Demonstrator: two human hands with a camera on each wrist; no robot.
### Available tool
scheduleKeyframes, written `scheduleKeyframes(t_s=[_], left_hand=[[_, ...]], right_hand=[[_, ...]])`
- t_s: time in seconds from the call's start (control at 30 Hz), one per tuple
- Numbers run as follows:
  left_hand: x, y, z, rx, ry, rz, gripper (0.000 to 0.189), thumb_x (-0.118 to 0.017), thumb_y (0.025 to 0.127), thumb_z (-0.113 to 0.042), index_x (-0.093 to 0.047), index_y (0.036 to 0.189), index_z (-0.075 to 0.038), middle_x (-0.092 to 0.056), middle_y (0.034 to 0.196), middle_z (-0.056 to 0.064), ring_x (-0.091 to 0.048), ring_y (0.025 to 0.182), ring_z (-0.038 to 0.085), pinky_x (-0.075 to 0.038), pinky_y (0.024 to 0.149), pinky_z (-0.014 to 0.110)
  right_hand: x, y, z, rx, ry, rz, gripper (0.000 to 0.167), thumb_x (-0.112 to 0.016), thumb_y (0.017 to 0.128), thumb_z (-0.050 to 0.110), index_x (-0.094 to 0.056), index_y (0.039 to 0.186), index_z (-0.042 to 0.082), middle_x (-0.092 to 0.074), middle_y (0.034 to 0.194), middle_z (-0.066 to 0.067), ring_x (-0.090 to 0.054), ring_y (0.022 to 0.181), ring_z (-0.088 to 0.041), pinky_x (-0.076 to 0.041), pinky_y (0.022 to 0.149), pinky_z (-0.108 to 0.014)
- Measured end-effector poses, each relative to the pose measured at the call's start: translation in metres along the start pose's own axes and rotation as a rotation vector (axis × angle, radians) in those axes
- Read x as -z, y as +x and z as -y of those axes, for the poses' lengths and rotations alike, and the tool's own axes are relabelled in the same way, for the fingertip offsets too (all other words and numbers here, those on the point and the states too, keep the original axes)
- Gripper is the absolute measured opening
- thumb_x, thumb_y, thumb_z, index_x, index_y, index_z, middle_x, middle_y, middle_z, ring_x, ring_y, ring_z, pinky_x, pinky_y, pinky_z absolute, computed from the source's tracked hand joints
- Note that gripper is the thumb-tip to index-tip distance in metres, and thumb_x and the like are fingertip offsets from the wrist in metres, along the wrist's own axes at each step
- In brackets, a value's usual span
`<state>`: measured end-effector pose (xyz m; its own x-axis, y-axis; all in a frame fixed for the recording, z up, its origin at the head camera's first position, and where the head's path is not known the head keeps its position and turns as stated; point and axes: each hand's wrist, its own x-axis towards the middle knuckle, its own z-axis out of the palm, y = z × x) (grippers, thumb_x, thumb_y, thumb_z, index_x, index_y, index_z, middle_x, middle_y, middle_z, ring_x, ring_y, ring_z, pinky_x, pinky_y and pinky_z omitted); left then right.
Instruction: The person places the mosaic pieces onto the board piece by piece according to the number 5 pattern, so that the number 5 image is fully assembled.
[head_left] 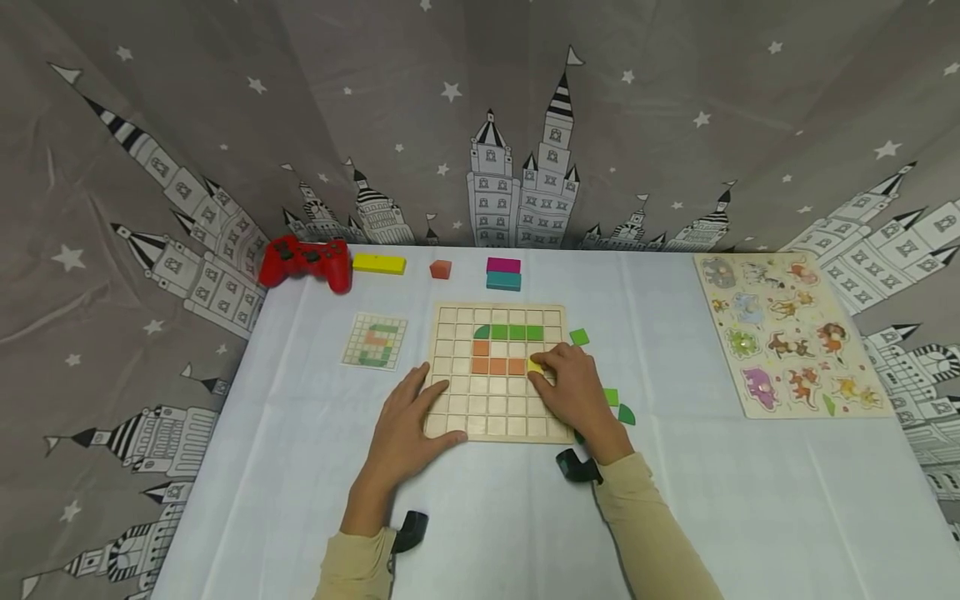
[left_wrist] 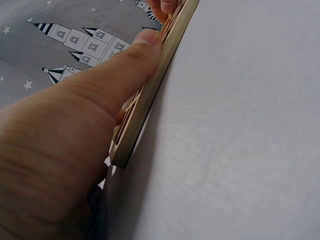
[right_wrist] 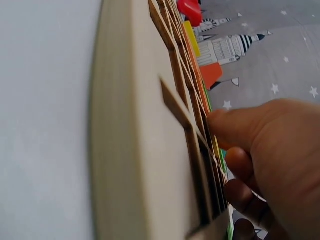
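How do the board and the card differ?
The board is larger than the card. The left hand rests on the board and the right hand pinches a yellow tile there; neither hand touches the card. The board holds separate tiles; the card's colours look printed. Both show a grid with green and orange.

Grey castle-print backdrop [head_left: 408, 100], white tabletop [head_left: 262, 467]
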<state>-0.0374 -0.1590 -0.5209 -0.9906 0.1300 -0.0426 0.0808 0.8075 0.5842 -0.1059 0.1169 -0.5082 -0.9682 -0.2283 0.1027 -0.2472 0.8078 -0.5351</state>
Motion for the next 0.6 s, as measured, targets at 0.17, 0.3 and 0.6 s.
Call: scheduleKeyframes(t_s=[0.17, 0.3, 0.6], left_hand=[[0.0, 0.0, -0.001, 0.002, -0.003, 0.004, 0.087, -0.085, 0.075, -0.056, -0.055, 0.147, -0.016, -0.029, 0.168, 0.01, -0.023, 0.156, 0.036, -0.026, 0.123, 0.062], [0.0, 0.0, -0.001, 0.01, 0.004, 0.009, 0.087, -0.084, 0.075, -0.056, -0.055, 0.147, -0.016, -0.028, 0.168, 0.009, -0.023, 0.156, 0.036, -0.026, 0.122, 0.063], [0.0, 0.001, 0.0, 0.014, 0.017, 0.016, 0.086, -0.084, 0.076, -0.055, -0.054, 0.148, -0.017, -0.027, 0.169, 0.009, -0.022, 0.156, 0.036, -0.026, 0.123, 0.063]], right_hand=[[0.01, -0.005, -0.014, -0.02, 0.072, -0.028, 0.03, -0.074, 0.094, 0.027, -0.076, 0.118, 0.01, -0.068, 0.101, -0.007, -0.058, 0.093, -0.026, -0.046, 0.083, -0.043], [0.025, -0.016, -0.034, -0.084, 0.091, -0.032, 0.031, -0.074, 0.094, 0.028, -0.075, 0.118, 0.009, -0.068, 0.102, -0.008, -0.056, 0.095, -0.026, -0.045, 0.082, -0.04], [0.053, -0.054, -0.082, -0.104, 0.065, -0.012, 0.031, -0.081, 0.088, 0.023, -0.075, 0.116, 0.011, -0.069, 0.103, -0.005, -0.059, 0.101, -0.025, -0.048, 0.088, -0.044]])
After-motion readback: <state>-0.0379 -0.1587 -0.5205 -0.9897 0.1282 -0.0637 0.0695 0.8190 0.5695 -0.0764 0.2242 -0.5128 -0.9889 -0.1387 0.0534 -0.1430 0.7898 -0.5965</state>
